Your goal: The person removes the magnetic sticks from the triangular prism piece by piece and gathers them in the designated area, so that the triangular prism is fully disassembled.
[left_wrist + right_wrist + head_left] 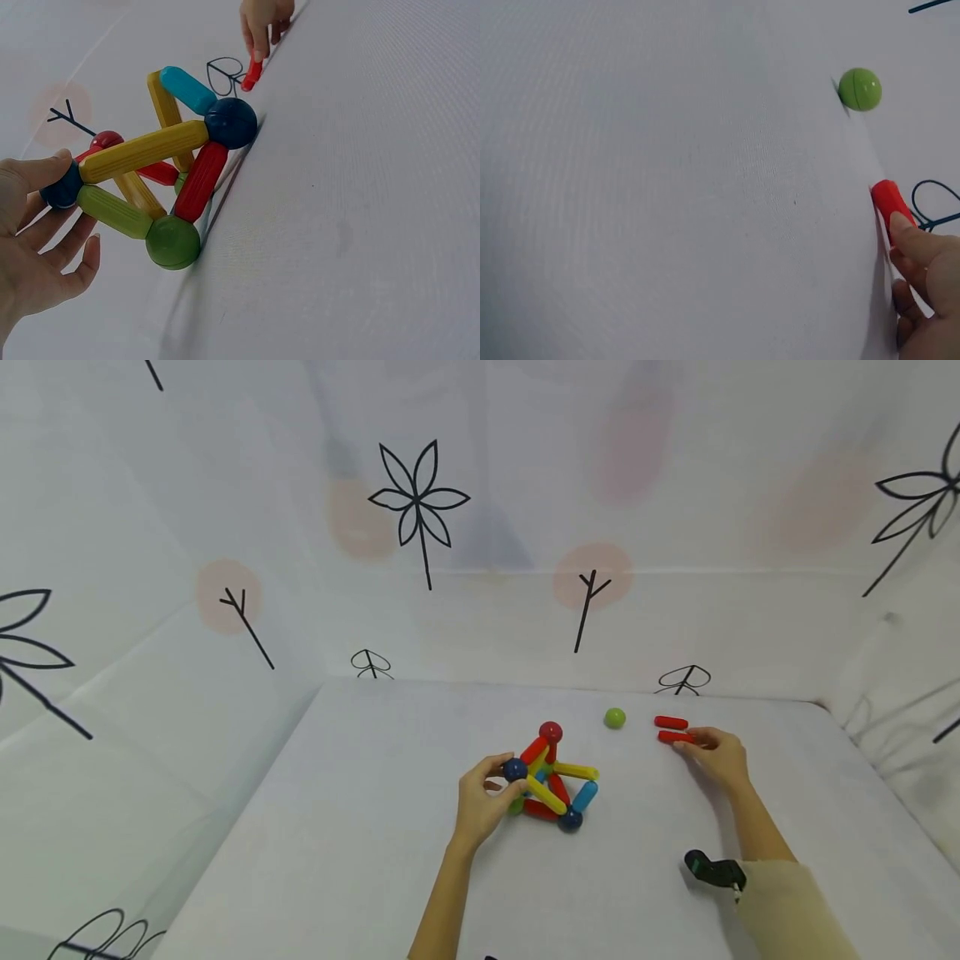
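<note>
My left hand (pixel 480 802) grips a dark blue ball (pixel 515 769) at the near left corner of a structure of coloured rods and balls. In the left wrist view, thumb and fingers sit around that ball, from which a yellow rod (pixel 146 152) and a green rod (pixel 114 212) run out. Other joints are a red ball (pixel 551 732), a second dark blue ball (pixel 571 820) and a green ball (pixel 173 242). Over at the right, my right hand (pixel 718 758) pinches a red rod (pixel 676 737) between thumb and fingers. Another red rod (pixel 671 722) lies just behind it.
A loose light green ball (pixel 614 718) lies on the white table (pixel 360 860), left of the red rods. The patterned white cloth (pixel 487 627) rises behind the table. A dark device (pixel 714 869) is attached at the right sleeve.
</note>
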A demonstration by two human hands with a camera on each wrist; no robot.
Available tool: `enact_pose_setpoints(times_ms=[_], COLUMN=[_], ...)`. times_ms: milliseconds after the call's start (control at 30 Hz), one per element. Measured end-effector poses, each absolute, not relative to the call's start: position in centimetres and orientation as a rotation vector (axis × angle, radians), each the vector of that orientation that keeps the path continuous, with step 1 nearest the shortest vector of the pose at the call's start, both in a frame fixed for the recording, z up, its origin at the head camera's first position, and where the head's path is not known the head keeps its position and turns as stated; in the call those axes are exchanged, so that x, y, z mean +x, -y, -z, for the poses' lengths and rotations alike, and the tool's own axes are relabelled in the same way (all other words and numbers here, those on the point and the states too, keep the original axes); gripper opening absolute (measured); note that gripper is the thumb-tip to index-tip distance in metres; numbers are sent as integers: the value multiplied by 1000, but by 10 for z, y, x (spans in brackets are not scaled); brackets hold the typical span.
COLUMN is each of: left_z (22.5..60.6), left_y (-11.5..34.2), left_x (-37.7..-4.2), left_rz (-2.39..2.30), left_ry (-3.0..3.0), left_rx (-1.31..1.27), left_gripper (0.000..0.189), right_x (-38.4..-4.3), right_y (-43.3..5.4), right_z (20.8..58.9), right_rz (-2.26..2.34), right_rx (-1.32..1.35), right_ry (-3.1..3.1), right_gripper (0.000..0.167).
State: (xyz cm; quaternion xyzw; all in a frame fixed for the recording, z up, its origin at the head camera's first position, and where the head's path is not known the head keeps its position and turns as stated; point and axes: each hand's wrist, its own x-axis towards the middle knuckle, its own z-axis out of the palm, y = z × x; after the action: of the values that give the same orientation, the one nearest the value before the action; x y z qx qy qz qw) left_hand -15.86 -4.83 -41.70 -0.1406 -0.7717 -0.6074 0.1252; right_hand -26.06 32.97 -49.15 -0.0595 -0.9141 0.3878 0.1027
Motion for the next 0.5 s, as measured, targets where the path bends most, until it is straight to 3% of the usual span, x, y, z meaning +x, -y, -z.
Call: enact_pose_setpoints(times_ms=[500], left_z=[418], left_y=[49], left_x=[-159], left_rz=[1772], left_ry=[2252], left_rx=[-409], left_gripper=[35], right_x=[-271], right_y=[-321], right_z=[497], right_rz=[-1159], right_rx=[-406], right_ry=[2555], right_gripper=[43])
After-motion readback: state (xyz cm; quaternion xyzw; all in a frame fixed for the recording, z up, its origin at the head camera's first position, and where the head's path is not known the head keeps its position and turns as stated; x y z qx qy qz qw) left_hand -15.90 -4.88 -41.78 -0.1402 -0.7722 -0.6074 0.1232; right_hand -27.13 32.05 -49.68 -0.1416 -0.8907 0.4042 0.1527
